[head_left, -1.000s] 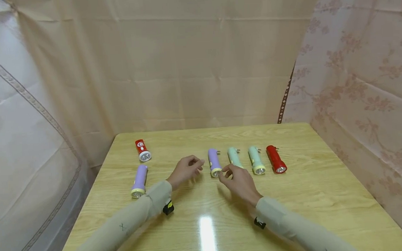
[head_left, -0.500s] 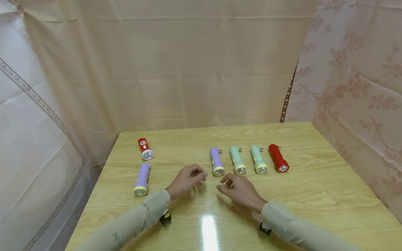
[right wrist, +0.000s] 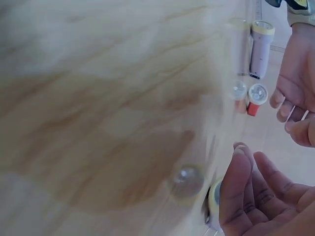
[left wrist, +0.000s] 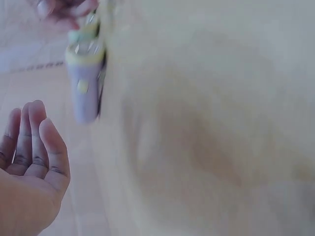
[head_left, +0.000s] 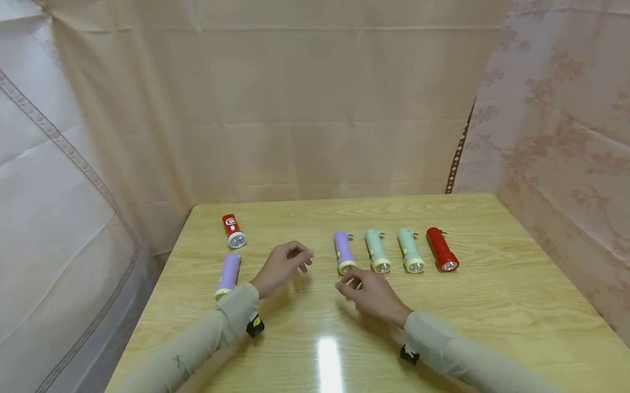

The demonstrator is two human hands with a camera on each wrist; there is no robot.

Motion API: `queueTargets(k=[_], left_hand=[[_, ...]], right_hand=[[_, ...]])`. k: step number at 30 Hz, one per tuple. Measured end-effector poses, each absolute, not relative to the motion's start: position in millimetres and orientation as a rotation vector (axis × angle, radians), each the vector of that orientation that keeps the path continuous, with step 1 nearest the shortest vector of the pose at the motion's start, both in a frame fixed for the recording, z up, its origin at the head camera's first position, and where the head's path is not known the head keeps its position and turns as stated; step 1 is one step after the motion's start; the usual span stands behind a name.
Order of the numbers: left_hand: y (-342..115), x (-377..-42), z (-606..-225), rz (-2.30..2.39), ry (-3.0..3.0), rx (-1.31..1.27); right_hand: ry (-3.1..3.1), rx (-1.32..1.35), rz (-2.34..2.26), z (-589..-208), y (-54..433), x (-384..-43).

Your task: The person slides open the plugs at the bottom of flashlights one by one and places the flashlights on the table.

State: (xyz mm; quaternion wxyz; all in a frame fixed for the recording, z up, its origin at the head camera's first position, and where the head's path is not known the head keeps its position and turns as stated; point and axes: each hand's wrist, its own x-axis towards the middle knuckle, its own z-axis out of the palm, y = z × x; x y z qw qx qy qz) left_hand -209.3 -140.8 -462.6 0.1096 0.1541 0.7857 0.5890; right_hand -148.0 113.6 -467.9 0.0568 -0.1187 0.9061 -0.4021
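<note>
My left hand (head_left: pixel 282 266) hovers over the middle of the table, fingers loosely bent and holding nothing. It is apart from the left purple flashlight (head_left: pixel 229 273), whose yellow head is partly covered by the sleeve. My right hand (head_left: pixel 372 294) is just in front of a second purple flashlight (head_left: pixel 343 247), its fingertips overlapping that light's yellow head in the head view; the right wrist view (right wrist: pixel 268 196) shows this hand's fingers relaxed around nothing. Two mint green flashlights, one nearer (head_left: pixel 374 245) and one farther right (head_left: pixel 409 246), lie beside it. A red flashlight (head_left: pixel 440 248) ends the row.
A red and white flashlight (head_left: pixel 233 229) lies at the table's back left. The wooden table (head_left: pixel 514 316) has a bright light reflection near its front. Cloth curtains (head_left: pixel 310 102) hang behind the table and on both sides.
Over the last half second my left hand has moved slightly back and left. My right hand shifted a little, first toward the front, then slightly back. The flashlights stay in place while the view turns slightly.
</note>
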Motion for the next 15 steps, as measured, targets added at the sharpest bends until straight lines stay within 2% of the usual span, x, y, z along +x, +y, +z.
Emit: queueTargets(k=[15], left_hand=[[-236,-257,-442,2.026,2.354,-0.005]], right_hand=[[2.660,-0.488,-1.317,-465,56,-179]])
